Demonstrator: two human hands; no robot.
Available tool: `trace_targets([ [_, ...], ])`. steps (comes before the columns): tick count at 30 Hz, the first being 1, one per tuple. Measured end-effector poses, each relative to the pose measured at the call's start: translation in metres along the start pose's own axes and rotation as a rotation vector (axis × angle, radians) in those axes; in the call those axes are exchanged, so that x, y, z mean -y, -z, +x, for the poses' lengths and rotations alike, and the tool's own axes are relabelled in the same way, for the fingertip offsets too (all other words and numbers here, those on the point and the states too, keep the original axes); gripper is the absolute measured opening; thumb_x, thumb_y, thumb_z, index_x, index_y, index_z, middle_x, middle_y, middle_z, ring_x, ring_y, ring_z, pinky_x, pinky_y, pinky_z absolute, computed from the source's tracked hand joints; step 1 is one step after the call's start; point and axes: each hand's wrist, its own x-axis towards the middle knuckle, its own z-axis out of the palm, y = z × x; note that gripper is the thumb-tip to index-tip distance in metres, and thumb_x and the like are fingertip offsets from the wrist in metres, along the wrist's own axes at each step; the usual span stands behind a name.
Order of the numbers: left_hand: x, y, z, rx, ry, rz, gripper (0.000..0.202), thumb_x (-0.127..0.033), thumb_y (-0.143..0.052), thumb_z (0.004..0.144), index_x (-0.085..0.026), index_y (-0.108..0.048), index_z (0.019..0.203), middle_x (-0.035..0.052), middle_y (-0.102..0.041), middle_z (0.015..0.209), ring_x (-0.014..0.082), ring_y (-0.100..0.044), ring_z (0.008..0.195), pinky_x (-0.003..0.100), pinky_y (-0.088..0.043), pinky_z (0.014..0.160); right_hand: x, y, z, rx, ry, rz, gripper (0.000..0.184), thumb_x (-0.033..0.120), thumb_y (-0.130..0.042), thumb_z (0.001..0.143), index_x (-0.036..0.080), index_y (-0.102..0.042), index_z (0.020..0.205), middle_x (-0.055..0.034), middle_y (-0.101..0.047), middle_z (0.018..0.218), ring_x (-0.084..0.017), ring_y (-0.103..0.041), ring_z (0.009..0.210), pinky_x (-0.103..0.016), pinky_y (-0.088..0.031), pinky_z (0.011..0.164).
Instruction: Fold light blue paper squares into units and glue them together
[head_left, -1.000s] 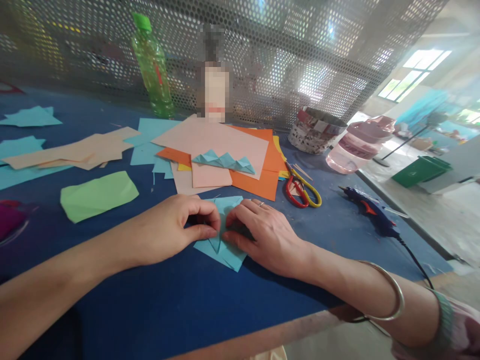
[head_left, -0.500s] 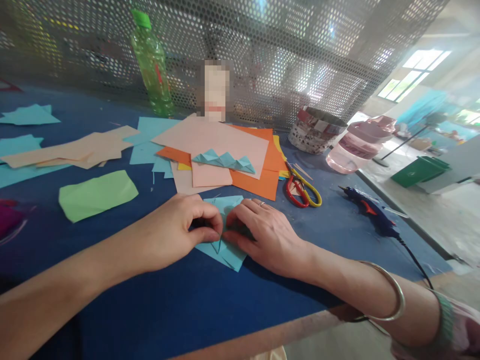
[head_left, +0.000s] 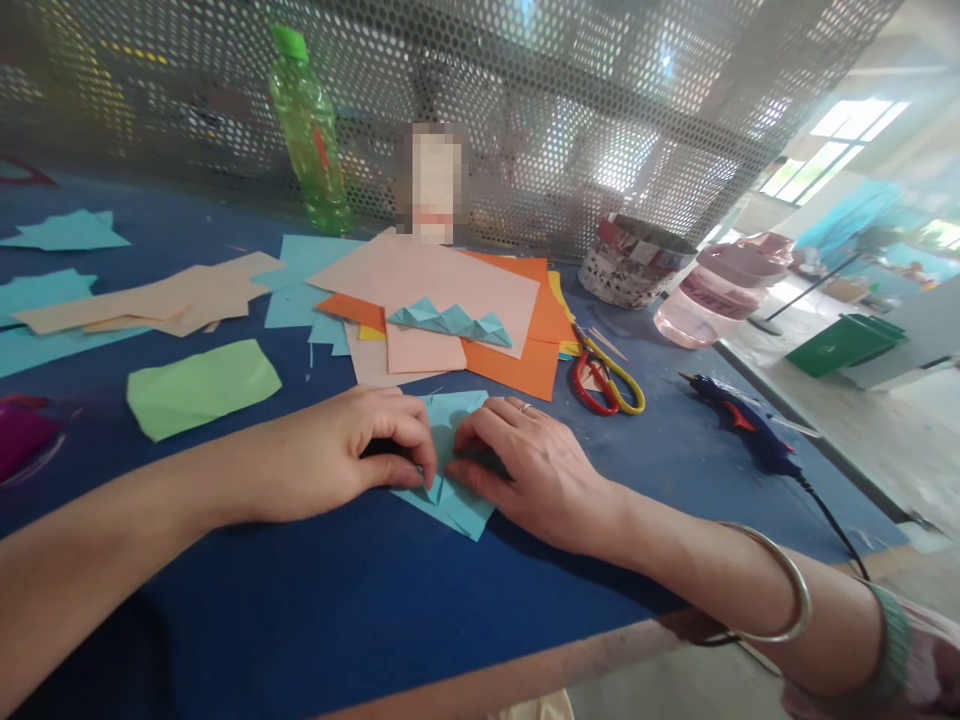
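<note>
A light blue folded paper (head_left: 452, 500) lies on the blue table (head_left: 360, 600) in front of me. My left hand (head_left: 352, 455) has its fingers curled, thumb and fingertips pinching a fold of this paper at its left side. My right hand (head_left: 529, 465), with a ring on one finger, rests on the paper's right side and presses it down with bent fingers. A metal bangle (head_left: 780, 590) sits on my right forearm.
Behind lie pink and orange sheets (head_left: 480, 300) with a folded blue zigzag strip (head_left: 450, 322), a green sheet (head_left: 199, 388), tan sheets (head_left: 150, 300), red-yellow scissors (head_left: 604, 380), a blue glue gun (head_left: 739, 425), a green bottle (head_left: 307, 125), a round container (head_left: 634, 260) and a pink jar (head_left: 712, 290). A perforated metal screen (head_left: 562, 120) closes the back.
My left thumb and fingers have slid a little down and right along the fold of the blue paper. The right hand has stayed in place.
</note>
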Motion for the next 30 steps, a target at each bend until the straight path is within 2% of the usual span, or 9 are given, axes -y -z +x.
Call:
trace_targets([
  [11, -0.002, -0.009, 0.003, -0.107, -0.117, 0.082, 0.026, -0.026, -0.057, 0.1, -0.025, -0.072, 0.079, -0.0041, -0.071, 0.078, 0.0161, -0.062, 0.08, 0.029, -0.041, 0.079, -0.001, 0.0, 0.0, 0.001, -0.002, -0.014, 0.017, 0.036, -0.067, 0.102, 0.019, -0.066, 0.104, -0.0047, -0.07, 0.099, -0.022, -0.064, 0.091, -0.033, -0.043, 0.078],
  [26, -0.002, -0.018, 0.005, -0.195, -0.107, 0.095, 0.017, -0.022, -0.064, 0.092, -0.025, -0.068, 0.076, -0.0053, -0.069, 0.074, 0.0173, -0.059, 0.077, 0.032, -0.04, 0.081, 0.001, 0.002, 0.0, 0.017, -0.008, -0.006, 0.015, 0.035, -0.066, 0.103, 0.019, -0.066, 0.104, -0.0047, -0.07, 0.1, -0.021, -0.064, 0.091, -0.033, -0.042, 0.077],
  [30, -0.003, -0.015, 0.005, -0.147, -0.109, 0.098, 0.022, -0.022, -0.061, 0.095, -0.025, -0.069, 0.074, -0.0049, -0.069, 0.075, 0.0169, -0.06, 0.077, 0.032, -0.04, 0.081, 0.001, 0.0, -0.001, 0.005, -0.009, -0.001, 0.014, 0.034, -0.065, 0.103, 0.02, -0.065, 0.103, -0.0044, -0.07, 0.099, -0.02, -0.064, 0.092, -0.032, -0.043, 0.077],
])
